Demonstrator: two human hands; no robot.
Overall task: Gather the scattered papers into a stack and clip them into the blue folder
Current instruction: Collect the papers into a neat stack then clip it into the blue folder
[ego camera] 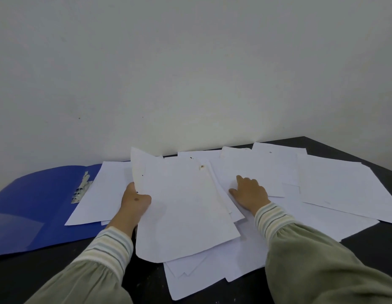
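While your left hand (136, 199) grips the left edge of a partial stack (182, 207) of white sheets, thumb curled over the top face and fingers hidden beneath, the stack's far end is raised off the table and its near end lies on the loose sheets below. Your right hand (248, 193) lies palm down on a single sheet (252, 172) just right of that stack, fingers extended and slightly spread, pressing on the paper and not closed around anything. Further scattered papers (335, 185) extend to the right of your right hand and beyond its fingertips, overlapping one another, with more sheets fanned out beneath both wrists toward you. To the left of your left hand, the blue folder (37, 207) lies open and flat on the dark table (366, 240), its metal clip (81, 189) running along the spine. One white sheet (100, 194) sits between the clip and your left hand, overlapping the folder's right half. Both forearms carry green sleeves (322, 260) with striped cuffs. A plain pale wall (190, 73) stands beyond the table's far edge.
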